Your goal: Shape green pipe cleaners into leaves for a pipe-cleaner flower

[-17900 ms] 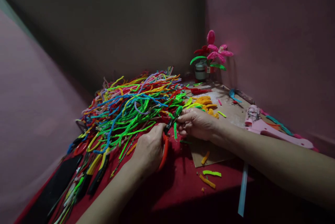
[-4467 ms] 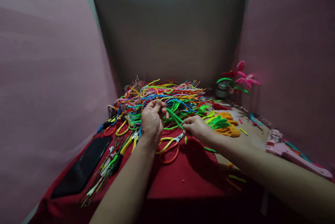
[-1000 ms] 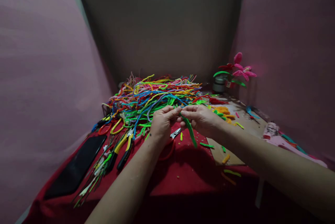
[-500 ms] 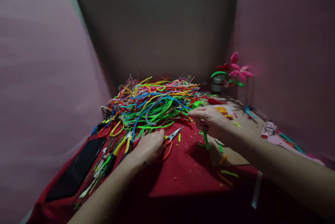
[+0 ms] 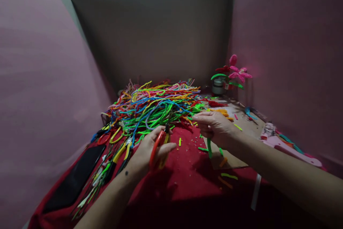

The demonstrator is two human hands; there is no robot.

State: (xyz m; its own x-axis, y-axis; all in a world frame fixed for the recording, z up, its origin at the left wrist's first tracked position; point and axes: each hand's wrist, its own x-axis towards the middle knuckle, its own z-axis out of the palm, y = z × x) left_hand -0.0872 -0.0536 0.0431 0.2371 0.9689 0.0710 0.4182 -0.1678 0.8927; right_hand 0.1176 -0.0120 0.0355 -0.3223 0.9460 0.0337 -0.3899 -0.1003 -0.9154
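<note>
My left hand (image 5: 152, 147) is closed around a pair of scissors (image 5: 158, 147) with red and yellow handles. Their dark blades point up and away, in front of the pile of pipe cleaners (image 5: 160, 105). To the right, my right hand (image 5: 214, 125) pinches a green pipe cleaner (image 5: 209, 147), whose lower end hangs beneath the palm; the rest is hidden by the fingers. Short cut pieces, such as a yellow one (image 5: 180, 142), lie on the red cloth (image 5: 184, 182) between and below the hands.
At left lie a black phone (image 5: 75, 177), pliers (image 5: 123, 150) and a bundle of stems. A cardboard sheet (image 5: 234, 157) sits under the right hand. Behind it stands a pink pipe-cleaner flower (image 5: 240, 73) by a small grey container (image 5: 218, 86). A pink glue gun (image 5: 289, 150) rests at far right.
The scissors have been lifted off the cloth by my left hand, and their blades now point away instead of right. My right hand still pinches the green pipe cleaner. The view has shifted slightly.
</note>
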